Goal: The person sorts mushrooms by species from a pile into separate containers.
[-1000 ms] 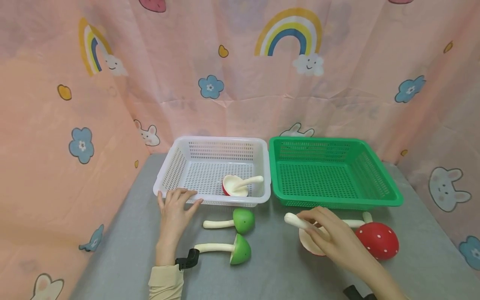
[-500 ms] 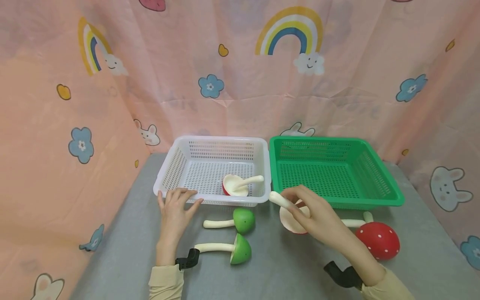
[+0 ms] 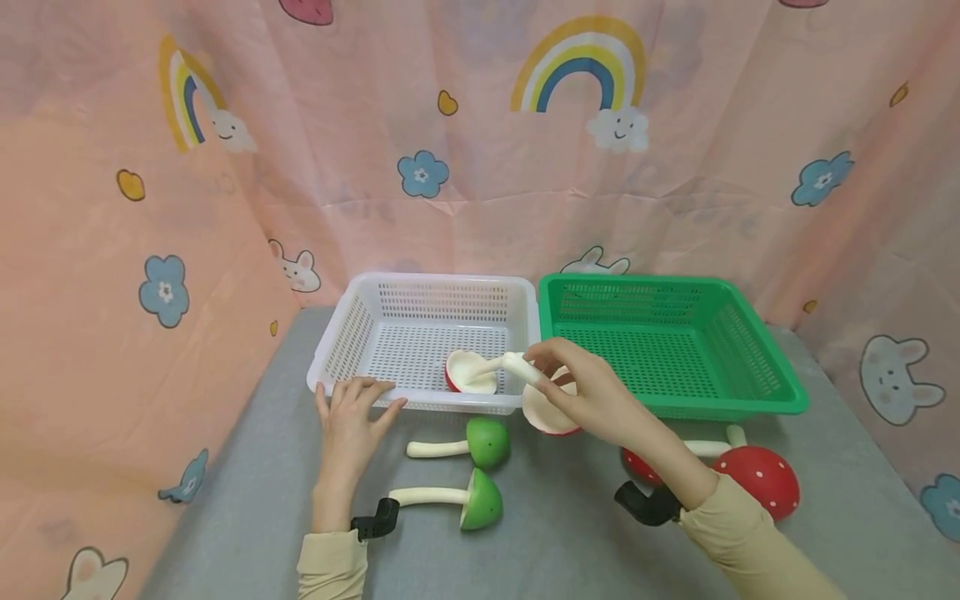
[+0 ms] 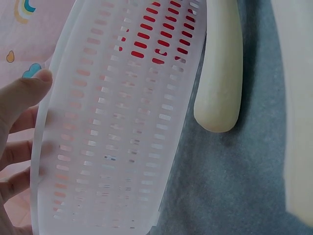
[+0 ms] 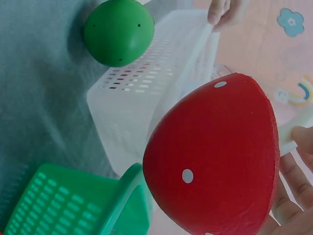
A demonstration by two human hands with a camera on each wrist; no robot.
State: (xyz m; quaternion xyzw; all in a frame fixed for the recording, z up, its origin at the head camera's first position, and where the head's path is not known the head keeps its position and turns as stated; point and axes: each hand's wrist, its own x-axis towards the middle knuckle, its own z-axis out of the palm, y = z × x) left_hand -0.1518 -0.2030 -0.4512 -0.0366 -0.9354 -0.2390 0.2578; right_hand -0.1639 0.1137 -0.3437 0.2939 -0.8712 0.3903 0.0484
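Observation:
My right hand (image 3: 596,398) grips the white stem of a red toy mushroom (image 3: 542,410) by the near right corner of the white basket (image 3: 427,397). Its red cap with white dots (image 5: 215,161) fills much of the right wrist view. My left hand (image 3: 351,421) holds the basket's near rim at the left, thumb (image 4: 36,87) on one side and fingers on the other. Inside that basket lies another red mushroom (image 3: 459,382), stem leaning right. Two green toy mushrooms (image 3: 487,442) lie in front, caps to the right.
A green basket (image 3: 675,402) stands right of the white one. In front of it lie a red mushroom (image 3: 757,482) and another red cap (image 3: 637,467), partly hidden by my right forearm. A patterned pink curtain (image 3: 480,225) hangs behind the grey table (image 3: 555,533).
My right hand has carried the red mushroom left and away from me, from above the table to the white basket's corner. The left hand has stayed on the rim.

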